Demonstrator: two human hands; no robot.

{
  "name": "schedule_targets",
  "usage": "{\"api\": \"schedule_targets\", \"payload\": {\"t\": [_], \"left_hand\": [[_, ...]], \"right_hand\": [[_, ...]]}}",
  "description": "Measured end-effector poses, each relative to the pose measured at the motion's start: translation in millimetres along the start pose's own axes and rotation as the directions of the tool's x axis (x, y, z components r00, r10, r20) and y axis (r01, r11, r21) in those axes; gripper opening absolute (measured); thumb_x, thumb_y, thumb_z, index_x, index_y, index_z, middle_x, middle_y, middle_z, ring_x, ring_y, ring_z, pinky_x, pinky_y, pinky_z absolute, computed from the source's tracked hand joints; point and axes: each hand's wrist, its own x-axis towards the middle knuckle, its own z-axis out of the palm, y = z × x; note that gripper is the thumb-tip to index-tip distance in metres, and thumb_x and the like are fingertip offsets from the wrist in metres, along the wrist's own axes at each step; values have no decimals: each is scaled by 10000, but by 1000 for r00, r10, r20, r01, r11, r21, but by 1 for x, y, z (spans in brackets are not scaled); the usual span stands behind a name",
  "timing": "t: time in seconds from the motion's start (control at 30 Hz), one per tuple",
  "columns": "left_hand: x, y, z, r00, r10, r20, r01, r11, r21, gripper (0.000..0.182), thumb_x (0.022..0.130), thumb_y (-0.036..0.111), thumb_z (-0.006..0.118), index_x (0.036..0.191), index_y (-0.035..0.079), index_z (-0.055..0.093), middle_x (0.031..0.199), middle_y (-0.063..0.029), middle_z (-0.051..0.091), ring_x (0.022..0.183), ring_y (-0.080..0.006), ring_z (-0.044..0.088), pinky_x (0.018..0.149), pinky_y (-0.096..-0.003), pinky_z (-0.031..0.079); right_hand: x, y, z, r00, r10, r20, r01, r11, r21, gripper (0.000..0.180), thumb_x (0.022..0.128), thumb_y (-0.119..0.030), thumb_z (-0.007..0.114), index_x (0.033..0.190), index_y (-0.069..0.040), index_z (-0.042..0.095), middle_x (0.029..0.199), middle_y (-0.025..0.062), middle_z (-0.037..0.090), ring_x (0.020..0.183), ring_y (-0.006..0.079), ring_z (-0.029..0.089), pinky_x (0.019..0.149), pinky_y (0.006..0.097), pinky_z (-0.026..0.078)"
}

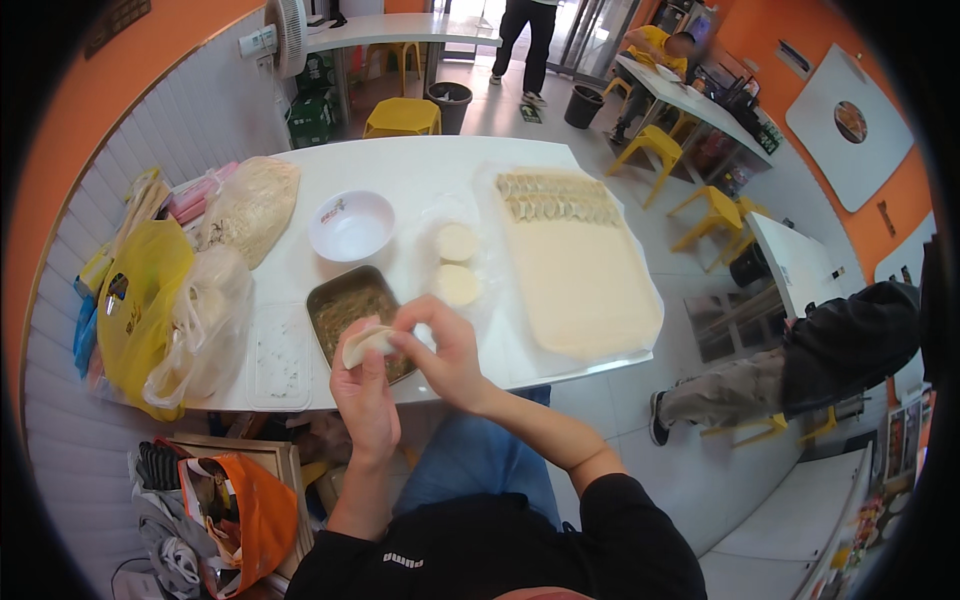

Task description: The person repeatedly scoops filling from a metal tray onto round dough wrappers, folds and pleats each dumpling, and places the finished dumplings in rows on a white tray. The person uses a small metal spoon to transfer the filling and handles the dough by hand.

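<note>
A folded dumpling wrapper [366, 346] rests in my left hand [369, 401], its thumb against the near side. The fingers of my right hand [447, 349] pinch the wrapper's right end. Both hands are above the near part of a rectangular pan of minced filling [352, 300], partly hiding it. To the right of the pan, two stacks of round dough wrappers [457, 285] lie on clear plastic. A floured board [589, 277] at the table's right carries two rows of finished dumplings [559, 199] along its far end.
A white bowl [352, 225] stands behind the pan. Left of it are a clear plastic tray [279, 360], a yellow plastic bag [142, 300] and a bag of pale food [255, 202]. An orange bag [259, 517] sits below the table. People are nearby, one standing at right [847, 360].
</note>
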Motion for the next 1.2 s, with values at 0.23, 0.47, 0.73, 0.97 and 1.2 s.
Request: {"api": "schedule_targets", "payload": {"t": [0.23, 0.47, 0.73, 0.97, 1.2], "left_hand": [[0, 7, 1, 998, -52, -18, 54, 993, 101, 228, 957, 113, 621, 1143, -1, 555, 1024, -78, 642, 795, -113, 597, 692, -248, 514], [-3, 17, 5, 996, 61, 57, -69, 987, 147, 198, 923, 0, 623, 1115, -21, 580, 1010, -90, 619, 870, -144, 614, 774, -271, 524], [-5, 24, 4, 985, 142, 96, -160, 963, 216, 167, 917, -29, 610, 1083, -34, 607, 1081, -90, 598, 971, -159, 612, 851, -291, 532], [-1, 23, -6, 972, 179, 155, -217, 934, 285, 170, 897, -45, 621, 1066, -36, 638, 1087, -108, 620, 1008, -170, 604, 842, -285, 523], [-1, 27, -14, 975, 133, 178, -176, 950, 257, 210, 877, -95, 614, 1074, -31, 652, 1089, -126, 632, 1000, -178, 614, 814, -280, 536]], "right_hand": [[-4, 1, -3, 996, -65, -62, 61, 996, -66, 186, 835, 18, 689, 992, -12, 594, 910, 83, 623, 793, 167, 588, 726, 275, 482], [-7, 3, -2, 990, -124, 66, 122, 992, 25, 430, 854, 71, 655, 1220, -21, 447, 1064, 138, 617, 992, 204, 607, 906, 330, 463], [-7, -1, 3, 984, -171, 55, 168, 985, 46, 416, 851, 106, 642, 1201, -20, 455, 1033, 142, 606, 941, 199, 613, 872, 319, 474], [-9, -1, 6, 983, -185, 7, 184, 980, 72, 431, 834, 135, 644, 1189, -24, 458, 1018, 144, 599, 909, 193, 608, 829, 306, 485], [-7, -4, 1, 972, -226, 64, 225, 974, 18, 449, 820, 106, 671, 1205, -23, 482, 1033, 144, 617, 938, 194, 599, 863, 320, 467]]}}
